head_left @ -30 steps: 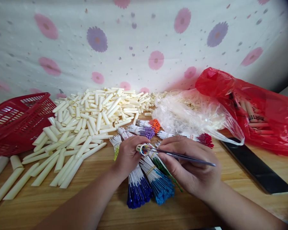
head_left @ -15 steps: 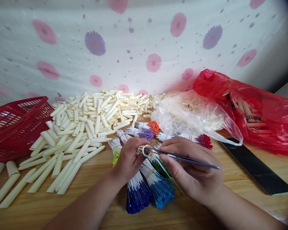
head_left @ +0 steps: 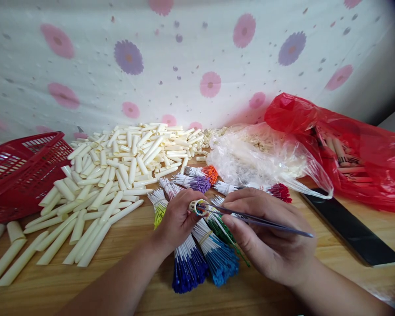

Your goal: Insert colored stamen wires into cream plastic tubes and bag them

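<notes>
My left hand (head_left: 178, 219) is closed round a short cream plastic tube (head_left: 197, 207), its open end turned to the right. Small coloured bits show inside that end. Between thumb and fingers, my right hand (head_left: 270, 237) grips a pair of dark metal tweezers (head_left: 270, 222), whose tips reach the tube's mouth. Below the hands lie bundles of white-stemmed sticks with dark blue ends (head_left: 189, 272) and light blue ends (head_left: 221, 263). A green-ended bundle (head_left: 222, 228) sits partly hidden under my right hand, and a yellow-ended bundle (head_left: 158, 206) is beside my left.
A large heap of cream tubes (head_left: 118, 171) spreads over the left of the wooden table. Around it are a red basket (head_left: 26, 175), a clear plastic bag (head_left: 260, 158), a red plastic bag (head_left: 365, 162) and a long black bar (head_left: 352, 232). Purple, orange and dark red bundles lie mid-table.
My right hand and the tweezers have shifted slightly to the right, and the tweezers' rear end sits a little lower. My left hand stays almost still with the tube.
</notes>
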Motion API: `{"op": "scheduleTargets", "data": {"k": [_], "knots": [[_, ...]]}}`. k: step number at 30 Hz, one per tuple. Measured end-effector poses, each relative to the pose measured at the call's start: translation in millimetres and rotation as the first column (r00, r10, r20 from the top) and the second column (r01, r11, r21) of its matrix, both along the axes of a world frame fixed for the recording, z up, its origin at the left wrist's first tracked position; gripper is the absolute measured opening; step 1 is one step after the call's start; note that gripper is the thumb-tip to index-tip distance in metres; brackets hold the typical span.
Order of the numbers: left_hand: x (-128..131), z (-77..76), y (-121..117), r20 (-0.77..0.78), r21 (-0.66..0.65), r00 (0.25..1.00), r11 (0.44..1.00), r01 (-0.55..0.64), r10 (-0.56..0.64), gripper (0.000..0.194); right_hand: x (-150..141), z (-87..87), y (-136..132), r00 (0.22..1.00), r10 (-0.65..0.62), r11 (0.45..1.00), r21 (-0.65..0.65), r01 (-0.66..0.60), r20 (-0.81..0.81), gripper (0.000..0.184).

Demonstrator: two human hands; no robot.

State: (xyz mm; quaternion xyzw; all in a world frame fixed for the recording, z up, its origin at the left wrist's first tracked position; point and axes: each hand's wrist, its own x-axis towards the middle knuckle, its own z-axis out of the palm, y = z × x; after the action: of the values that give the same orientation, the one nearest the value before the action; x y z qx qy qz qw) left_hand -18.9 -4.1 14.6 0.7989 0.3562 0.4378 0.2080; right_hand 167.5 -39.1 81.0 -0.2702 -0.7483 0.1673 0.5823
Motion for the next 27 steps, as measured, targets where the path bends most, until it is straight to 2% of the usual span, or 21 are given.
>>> {"op": "scheduleTargets", "data": {"k": [5, 16, 19, 21, 23, 24, 25, 27], "knots": [[0.3, -0.4, 0.5, 0.016, 0.017, 1.0, 1.0, 0.021, -0.021, 0.024, 0.2, 0.3, -1.1, 1.0, 0.005, 1.0, 0.003, -0.005, -0.002, 0.014], [0.6, -1.5, -0.3, 0.018, -0.051, 0.999, 0.998, 0.03, -0.029, 0.027, -2.6, 1.9, 0.1, 1.0, 0.002, 1.0, 0.021, -0.003, 0.019, 0.015], [0.0, -2.7, 1.1, 0.059, -0.088, 0.998, 0.995, 0.037, -0.032, 0.026, 12.9, 3.4, 1.4, 0.999, -0.027, 0.999, 0.019, 0.028, -0.044, 0.019], [-0.6, -2.8, 2.1, 0.082, -0.119, 0.996, 0.992, 0.03, -0.02, 0.022, 34.9, 2.8, 4.7, 0.992, -0.117, 0.993, -0.035, 0.115, -0.055, 0.017], [-1.1, -2.0, 2.5, 0.087, -0.148, 0.996, 0.989, 0.001, 0.012, 0.019, 64.6, -2.2, 6.7, 0.97, -0.238, 0.962, -0.124, 0.242, 0.047, 0.012], [-1.1, -1.2, 2.5, 0.082, -0.155, 0.996, 0.988, -0.017, 0.03, 0.018, 80.5, -7.0, 5.9, 0.947, -0.276, 0.941, -0.153, 0.301, 0.163, 0.012], [-0.8, -0.2, 2.4, 0.072, -0.158, 0.996, 0.987, -0.033, 0.045, 0.018, 95.7, -13.2, 3.4, 0.917, -0.276, 0.928, -0.167, 0.332, 0.287, 0.011], [0.3, 1.9, 1.6, 0.051, -0.149, 0.997, 0.988, -0.05, 0.058, 0.019, 120.5, -28.5, -6.6, 0.815, -0.189, 0.927, -0.175, 0.332, 0.547, 0.009]]}}
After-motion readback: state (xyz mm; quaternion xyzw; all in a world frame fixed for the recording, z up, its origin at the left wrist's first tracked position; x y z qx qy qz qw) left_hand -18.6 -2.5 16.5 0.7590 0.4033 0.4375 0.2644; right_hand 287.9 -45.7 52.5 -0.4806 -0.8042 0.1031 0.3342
